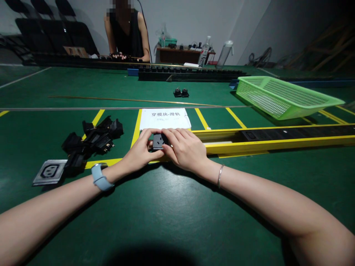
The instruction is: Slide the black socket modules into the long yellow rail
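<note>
Between both hands is a black socket module (159, 142), its slotted face turned up, at the left end of a long yellow rail (230, 149). My left hand (141, 149) grips the module between thumb and fingers from the left. From the right, my right hand (184, 147) closes on it, fingers over its top and thumb at the front. Farther right, a row of black modules (285, 133) sits inside the rail channel. Left of my hands lies a pile of loose black socket modules (95, 138), with a white-and-black socket picture card (50, 172) beside it.
Behind my hands lies a printed paper sign (165, 119). A green basket (285, 98) stands at back right, and two small black parts (181, 92) sit beyond a thin rod (133, 100). Another person (127, 35) is across the table behind a black rail (191, 74).
</note>
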Demonstrator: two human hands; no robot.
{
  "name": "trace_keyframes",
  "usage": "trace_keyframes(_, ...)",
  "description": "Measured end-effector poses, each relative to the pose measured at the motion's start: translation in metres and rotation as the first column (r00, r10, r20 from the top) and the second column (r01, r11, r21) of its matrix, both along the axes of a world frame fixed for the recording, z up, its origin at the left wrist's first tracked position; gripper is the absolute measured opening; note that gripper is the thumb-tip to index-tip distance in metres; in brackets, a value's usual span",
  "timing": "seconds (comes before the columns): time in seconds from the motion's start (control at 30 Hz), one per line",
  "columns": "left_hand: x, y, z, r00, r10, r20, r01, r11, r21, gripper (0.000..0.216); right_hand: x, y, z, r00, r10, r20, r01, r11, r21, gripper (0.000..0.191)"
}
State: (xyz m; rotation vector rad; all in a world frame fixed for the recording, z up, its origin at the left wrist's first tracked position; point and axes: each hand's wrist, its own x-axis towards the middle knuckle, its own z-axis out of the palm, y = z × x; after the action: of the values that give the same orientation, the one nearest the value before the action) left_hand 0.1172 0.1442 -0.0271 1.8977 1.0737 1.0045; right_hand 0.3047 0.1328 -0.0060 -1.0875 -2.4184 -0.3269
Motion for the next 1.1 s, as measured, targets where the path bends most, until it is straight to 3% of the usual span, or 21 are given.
trace_keyframes(0.63,-0.0011,0.0035,0.0006,1.0,0.012,0.027,-0.012,1.0,0.009,0.051,-0.0002,-0.0006,0.0018,1.0,-0.002,0.002,0.002,1.0,-0.004,0.048)
trace_keyframes(0.83,-0.002,0.0048,-0.0027,0.996,-0.015,0.087,0.018,0.999,-0.031,0.051,0.0,-0.0006,0.0022,1.0,-0.002,0.004,0.002,1.0,-0.009,0.048)
trace_keyframes(1.1,0.0034,-0.0006,0.0006,0.981,0.054,0.184,-0.035,0.993,-0.11,0.061,0.0004,0.0001,0.0007,1.0,0.001,0.002,-0.001,1.0,0.006,0.049)
